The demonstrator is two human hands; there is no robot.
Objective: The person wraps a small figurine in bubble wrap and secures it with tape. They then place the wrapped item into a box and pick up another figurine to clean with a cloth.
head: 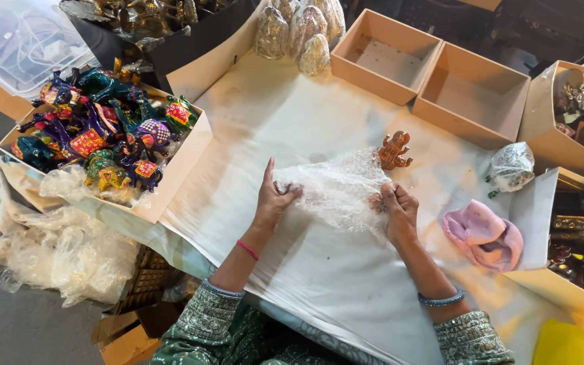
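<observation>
On the white paper-covered table (346,290), the left hand (273,199) pressed flat with fingers together on the edge of a clear sheet of bubble wrap (336,189) that lay spread at the table's middle. The right hand (399,213) pinched the sheet's opposite edge, fingers curled on it. A small brown carved figurine (394,150) stood just beyond the wrap's far corner. A pink crumpled cloth (484,235) lay near the right hand, and a cardboard box of painted elephant figures (99,132) sat to the left.
</observation>
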